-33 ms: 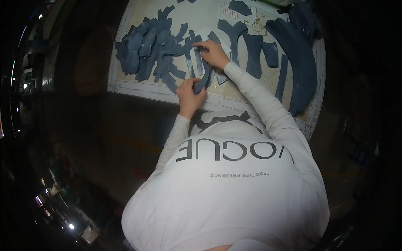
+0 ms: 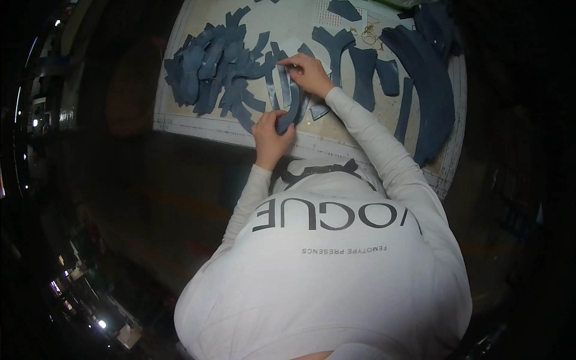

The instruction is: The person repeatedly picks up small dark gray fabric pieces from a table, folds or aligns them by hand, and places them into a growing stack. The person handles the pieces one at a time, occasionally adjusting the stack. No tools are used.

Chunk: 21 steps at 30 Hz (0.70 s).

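My left hand [image 2: 272, 139] is closed on the lower end of a curved blue strip [image 2: 292, 108], close to the table's near edge. Its thumb and fingers pinch the strip from either side. Higher up, my right hand [image 2: 312, 77] grips the same strip near its upper end, with the index finger stretched out to the left. What lies under the right palm is hidden. Just left of the strip, narrow blue strips [image 2: 270, 84] lie side by side. More cut blue pieces [image 2: 319, 110] rest partly beneath and beside my right wrist.
A heap of blue cut pieces [image 2: 207, 63] covers the table's left side. To the right lie a Y-shaped piece [image 2: 333, 48], flared pieces [image 2: 363, 78] and a stack of long curved pieces [image 2: 433, 102]. A printed sheet [image 2: 327, 18] and yellowish loops [image 2: 370, 37] are at the back. The pale table [image 2: 198, 129] has a marked border.
My right hand has shifted very slightly to the right. My left hand and the strip look almost the same.
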{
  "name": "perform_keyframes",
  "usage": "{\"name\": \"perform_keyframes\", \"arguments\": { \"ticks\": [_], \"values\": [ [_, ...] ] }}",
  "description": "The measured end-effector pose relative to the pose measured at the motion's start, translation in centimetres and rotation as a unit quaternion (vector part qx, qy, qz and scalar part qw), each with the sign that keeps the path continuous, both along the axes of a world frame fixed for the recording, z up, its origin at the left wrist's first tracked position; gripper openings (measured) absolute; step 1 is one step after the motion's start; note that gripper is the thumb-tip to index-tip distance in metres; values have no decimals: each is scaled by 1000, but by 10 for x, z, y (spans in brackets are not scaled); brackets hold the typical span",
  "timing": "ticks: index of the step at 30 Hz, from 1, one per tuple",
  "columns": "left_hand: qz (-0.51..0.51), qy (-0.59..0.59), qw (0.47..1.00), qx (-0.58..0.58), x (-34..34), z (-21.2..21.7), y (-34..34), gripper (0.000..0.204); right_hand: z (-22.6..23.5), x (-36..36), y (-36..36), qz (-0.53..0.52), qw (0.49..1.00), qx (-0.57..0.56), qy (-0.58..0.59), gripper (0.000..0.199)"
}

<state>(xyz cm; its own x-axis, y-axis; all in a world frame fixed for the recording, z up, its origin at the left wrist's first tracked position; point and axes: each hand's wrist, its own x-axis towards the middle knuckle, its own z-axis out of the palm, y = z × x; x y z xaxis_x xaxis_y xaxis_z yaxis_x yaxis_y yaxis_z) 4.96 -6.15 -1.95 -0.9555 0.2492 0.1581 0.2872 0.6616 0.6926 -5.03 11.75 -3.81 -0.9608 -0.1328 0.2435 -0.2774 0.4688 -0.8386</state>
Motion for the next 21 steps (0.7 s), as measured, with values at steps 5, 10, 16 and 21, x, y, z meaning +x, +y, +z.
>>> {"name": "perform_keyframes", "arguments": {
  "ticks": [5, 10, 16, 21],
  "values": [
    [-73, -10, 997, 30, 8, 9, 6, 29, -2, 30, 36, -43, 995, -57, -62, 41],
    [-18, 17, 1000, -13, -20, -8, 7, 28, -8, 36, 39, -78, 995, 43, -38, 44],
    [104, 0, 981, -167, -58, -21, -22, 31, 0, 25, 10, -113, 963, 242, 20, 27],
    [108, -43, 980, -161, -54, -34, -10, 42, -5, 26, -47, -111, 957, 242, -115, 35]
  ]
}}
